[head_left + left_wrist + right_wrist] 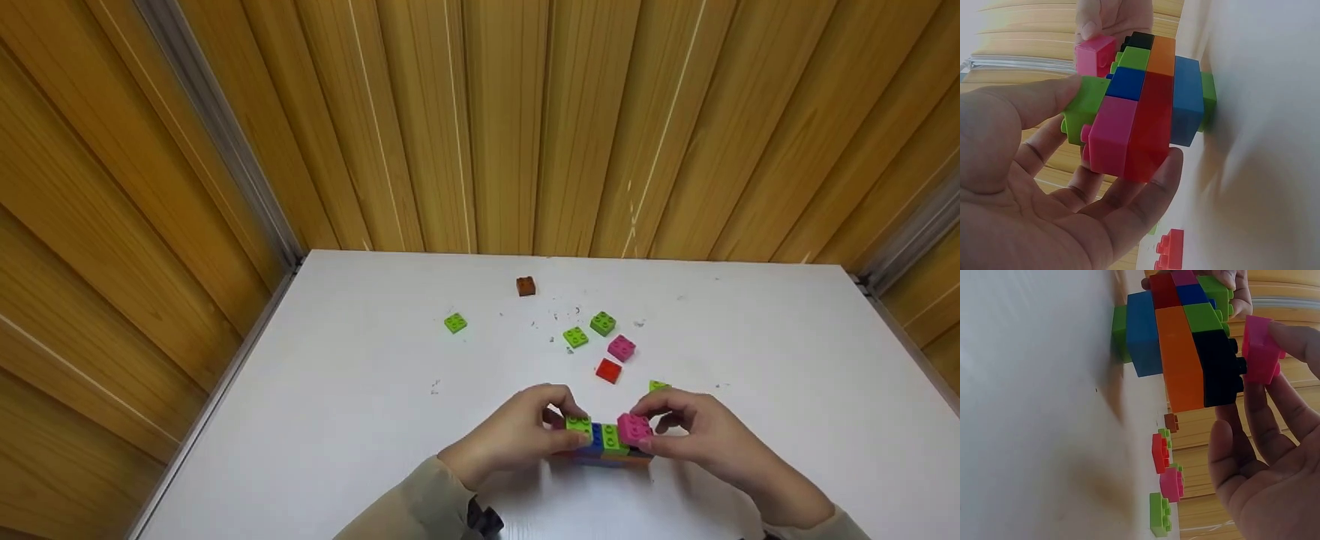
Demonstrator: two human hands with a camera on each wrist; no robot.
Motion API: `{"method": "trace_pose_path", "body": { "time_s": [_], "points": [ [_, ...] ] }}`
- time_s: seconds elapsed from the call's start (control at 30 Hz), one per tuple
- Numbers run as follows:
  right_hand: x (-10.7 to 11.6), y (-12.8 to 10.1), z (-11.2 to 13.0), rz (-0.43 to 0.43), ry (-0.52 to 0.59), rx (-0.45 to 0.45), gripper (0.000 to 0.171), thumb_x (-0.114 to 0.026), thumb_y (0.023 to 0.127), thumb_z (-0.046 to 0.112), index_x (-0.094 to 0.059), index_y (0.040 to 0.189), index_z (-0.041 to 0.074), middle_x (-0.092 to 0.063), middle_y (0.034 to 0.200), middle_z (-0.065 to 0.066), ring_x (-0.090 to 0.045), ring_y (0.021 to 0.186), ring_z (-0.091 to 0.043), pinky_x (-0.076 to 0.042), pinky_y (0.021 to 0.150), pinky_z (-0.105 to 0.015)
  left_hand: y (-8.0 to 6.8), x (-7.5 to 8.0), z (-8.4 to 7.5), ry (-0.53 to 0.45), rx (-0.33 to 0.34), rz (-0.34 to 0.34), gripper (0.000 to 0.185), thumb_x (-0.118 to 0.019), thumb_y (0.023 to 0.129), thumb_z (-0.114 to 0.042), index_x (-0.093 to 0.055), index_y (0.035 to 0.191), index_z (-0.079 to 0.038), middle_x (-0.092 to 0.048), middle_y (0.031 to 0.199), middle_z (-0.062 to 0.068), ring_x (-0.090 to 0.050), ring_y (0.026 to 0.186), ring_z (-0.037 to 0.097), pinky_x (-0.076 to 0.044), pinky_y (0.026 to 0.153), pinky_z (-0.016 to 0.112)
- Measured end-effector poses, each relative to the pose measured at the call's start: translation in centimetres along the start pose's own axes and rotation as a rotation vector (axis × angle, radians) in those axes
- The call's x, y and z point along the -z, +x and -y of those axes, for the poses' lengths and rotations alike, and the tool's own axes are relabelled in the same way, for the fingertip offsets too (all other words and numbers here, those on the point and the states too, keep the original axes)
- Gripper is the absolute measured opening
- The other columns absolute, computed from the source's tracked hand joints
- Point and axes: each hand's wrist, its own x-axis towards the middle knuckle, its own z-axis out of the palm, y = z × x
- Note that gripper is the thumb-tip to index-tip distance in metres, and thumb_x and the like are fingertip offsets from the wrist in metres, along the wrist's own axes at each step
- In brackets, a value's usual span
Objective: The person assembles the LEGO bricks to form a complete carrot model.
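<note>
A toy brick stack [1154, 112] rises from a small green base brick [1207, 101] through a blue brick to a red and orange layer. Above these sit pink, blue, green and black bricks [1216, 368], with another green brick [578, 425] on top at the left end. My left hand [517, 429] grips the stack's left end, thumb on that top green brick and fingers along the far side. Between thumb and fingers my right hand [705, 431] pinches a pink brick [1260, 351], tilted beside the black brick's studs at the right end.
Loose bricks lie beyond the hands: a red one [608, 370], a pink one [622, 348], several green ones [575, 337] and a brown one [526, 286] farthest back. One green brick [659, 385] is partly hidden behind my right hand. Wood-patterned walls [502, 135] border the white table [360, 360].
</note>
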Motion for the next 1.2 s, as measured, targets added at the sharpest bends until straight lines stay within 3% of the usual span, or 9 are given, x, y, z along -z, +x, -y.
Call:
{"method": "trace_pose_path", "body": {
  "time_s": [0.3, 0.43, 0.63, 0.8, 1.03, 1.2],
  "points": [
    [0.0, -0.1, 0.0, 0.017, -0.033, -0.017, 0.025, -0.087, 0.097, 0.012, -0.082, 0.122, 0.011, -0.08, 0.119, -0.002, -0.07, 0.106, -0.006, -0.061, 0.092, -0.024, 0.0, 0.0, -0.1, 0.003, 0.007, 0.006, 0.014, -0.09, 0.099, -0.023, -0.076, 0.1, -0.025, -0.074, 0.116, -0.015, -0.067, 0.103, 0.004, -0.057, 0.091, 0.024],
    [-0.2, 0.0, -0.1, 0.021, -0.015, -0.043, 0.026, -0.087, 0.097, 0.012, -0.081, 0.122, 0.007, -0.079, 0.122, -0.009, -0.071, 0.108, -0.005, -0.062, 0.094, -0.023, -0.1, 0.0, -0.1, -0.006, 0.011, 0.003, 0.014, -0.09, 0.098, -0.022, -0.076, 0.1, -0.025, -0.074, 0.118, -0.015, -0.068, 0.104, 0.005, -0.059, 0.093, 0.026],
    [-0.3, 0.3, 0.0, 0.069, 0.076, -0.162, 0.034, -0.086, 0.099, 0.013, -0.075, 0.127, -0.001, -0.074, 0.131, -0.017, -0.074, 0.118, -0.023, -0.064, 0.095, -0.025, -0.2, 0.0, 0.0, -0.008, 0.018, 0.004, 0.015, -0.09, 0.098, -0.023, -0.076, 0.101, -0.027, -0.074, 0.118, -0.015, -0.068, 0.106, 0.007, -0.059, 0.094, 0.027],
    [-0.5, 0.3, 0.0, 0.07, 0.115, -0.193, 0.036, -0.085, 0.099, 0.013, -0.073, 0.129, -0.003, -0.074, 0.13, -0.006, -0.073, 0.121, -0.029, -0.063, 0.095, -0.025, -0.3, 0.1, 0.2, -0.011, -0.005, 0.005, 0.014, -0.089, 0.098, -0.022, -0.076, 0.102, -0.025, -0.074, 0.12, -0.013, -0.068, 0.105, 0.007, -0.059, 0.092, 0.026],
    [-1.1, -0.1, -0.7, 0.036, 0.177, -0.071, 0.032, -0.082, 0.101, 0.005, -0.072, 0.128, -0.009, -0.078, 0.122, 0.012, -0.072, 0.116, -0.012, -0.058, 0.097, -0.023, -0.2, 0.1, 0.3, -0.017, -0.029, 0.001, 0.014, -0.089, 0.098, -0.022, -0.075, 0.102, -0.022, -0.074, 0.121, -0.011, -0.069, 0.105, 0.008, -0.056, 0.089, 0.024],
    [-1.6, -0.4, -0.9, -0.016, 0.14, -0.075, 0.031, -0.084, 0.1, 0.006, -0.074, 0.127, -0.005, -0.079, 0.121, 0.012, -0.072, 0.114, -0.009, -0.055, 0.1, -0.022, -0.1, 0.0, 0.2, -0.018, -0.031, 0.011, 0.014, -0.089, 0.098, -0.022, -0.075, 0.101, -0.022, -0.074, 0.12, -0.012, -0.069, 0.104, 0.008, -0.056, 0.088, 0.023]
  ]
}}
